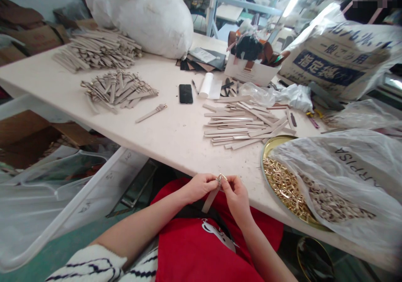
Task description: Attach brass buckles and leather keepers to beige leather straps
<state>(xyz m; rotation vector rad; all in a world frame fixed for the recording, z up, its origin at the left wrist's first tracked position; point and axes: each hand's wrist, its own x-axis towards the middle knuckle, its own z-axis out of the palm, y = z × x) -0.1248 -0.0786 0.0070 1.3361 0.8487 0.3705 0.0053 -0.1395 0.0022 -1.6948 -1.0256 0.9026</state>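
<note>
Both hands meet at the table's front edge, above my red apron. My left hand (203, 187) pinches a light grey strap (210, 200) near its upper end, and the strap hangs down below the fingers. A small gold buckle (222, 177) stands at that end, between the two hands. My right hand (233, 192) has its thumb and fingers closed on the buckle's right side. How far the strap runs through the buckle is too small to tell.
Loose straps (241, 125) lie ahead. A round tray (265, 147) of gold buckles and a plastic bag (351, 173) are at the right. Strap piles (117, 89) lie left, near a single buckled strap (151, 113) and a black phone (185, 94). A white bin (103, 181) stands below left.
</note>
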